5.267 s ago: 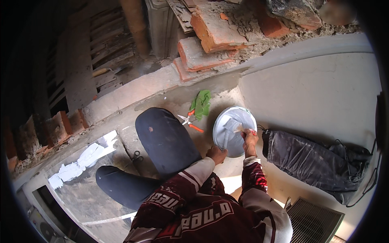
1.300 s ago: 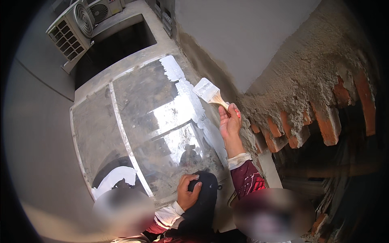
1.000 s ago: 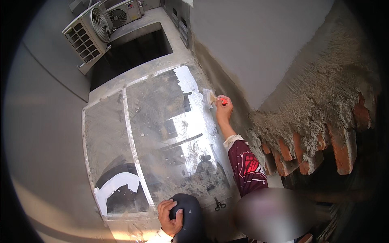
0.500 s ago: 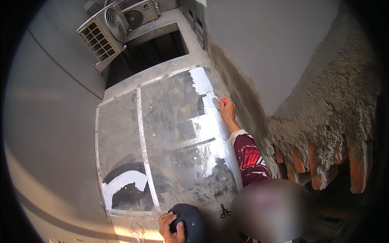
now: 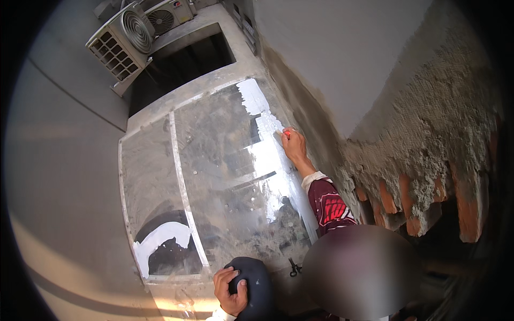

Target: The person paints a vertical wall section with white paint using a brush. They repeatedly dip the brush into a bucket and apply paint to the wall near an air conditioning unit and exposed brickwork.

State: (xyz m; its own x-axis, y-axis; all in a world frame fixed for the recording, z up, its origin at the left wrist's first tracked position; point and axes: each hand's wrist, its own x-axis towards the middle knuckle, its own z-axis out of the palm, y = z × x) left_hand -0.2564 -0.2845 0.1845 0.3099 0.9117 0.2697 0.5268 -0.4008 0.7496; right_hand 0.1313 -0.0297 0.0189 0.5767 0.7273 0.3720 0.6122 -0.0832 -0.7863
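The right hand (image 5: 295,144) grasps a paintbrush (image 5: 279,136) at the panel's (image 5: 209,142) two o'clock; the left hand (image 5: 231,291), released, rests on a knee (image 5: 259,289).

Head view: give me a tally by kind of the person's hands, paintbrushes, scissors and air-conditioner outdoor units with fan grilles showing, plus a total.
Hands: 2 (left hand, right hand)
Paintbrush: 1
Scissors: 1 pair
Air-conditioner outdoor units: 2 (nearer unit, farther unit)
Total: 6

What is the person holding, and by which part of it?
A paintbrush, by its handle, in the right hand; the left hand rests on the knee.
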